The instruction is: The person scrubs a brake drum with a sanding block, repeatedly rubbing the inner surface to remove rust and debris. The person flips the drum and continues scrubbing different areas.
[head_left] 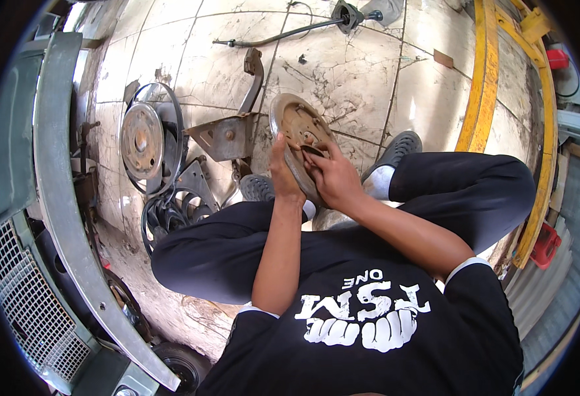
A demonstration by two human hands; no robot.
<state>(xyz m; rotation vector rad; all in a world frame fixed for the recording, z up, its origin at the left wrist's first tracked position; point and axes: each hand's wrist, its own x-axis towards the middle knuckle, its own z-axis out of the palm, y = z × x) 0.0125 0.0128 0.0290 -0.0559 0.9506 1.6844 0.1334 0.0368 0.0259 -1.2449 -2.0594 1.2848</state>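
A round, rusty metal plate (pixel 296 122) with a raised rim and holes stands tilted in front of me, between my feet. My left hand (pixel 283 173) is closed on its left edge, thumb along the rim. My right hand (pixel 333 173) is on the plate's near right part, with thumb and fingers pinching a small dark flat piece (pixel 313 151) against its inner face. What that piece is I cannot make out, and the hands hide the plate's lower part.
On the floor to the left lie another rusty round plate (pixel 141 140), a pedal with its bracket (pixel 230 135) and several dark metal parts (pixel 194 191). A long lever (pixel 283 34) lies farther off. A vehicle's grey bumper (pixel 72 198) borders the left, a yellow metal frame (pixel 484 86) the right.
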